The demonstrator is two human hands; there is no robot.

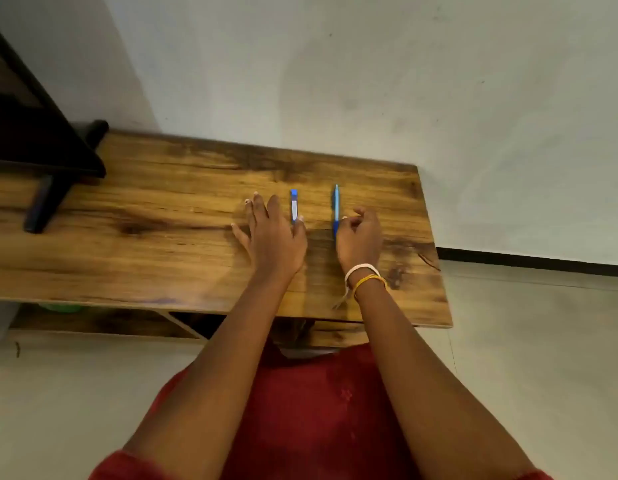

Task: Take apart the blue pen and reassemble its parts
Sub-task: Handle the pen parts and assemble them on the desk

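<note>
Two blue pieces lie on the wooden table (162, 209), both pointing away from me. A short blue cap (294, 206) with a white label rests by the thumb of my left hand (273, 233), which lies flat with fingers spread. To its right is a longer, slim blue pen body (336, 209). My right hand (359, 237) is curled beside the pen body's near end, with thumb and fingertips at it. Whether the fingers pinch the pen body or only touch it is unclear.
A black stand with a dark leg (44, 202) occupies the table's left end. The wall runs close behind the table. The table's right edge (435, 254) is near my right hand, and a lower shelf (93, 323) sits beneath the front edge.
</note>
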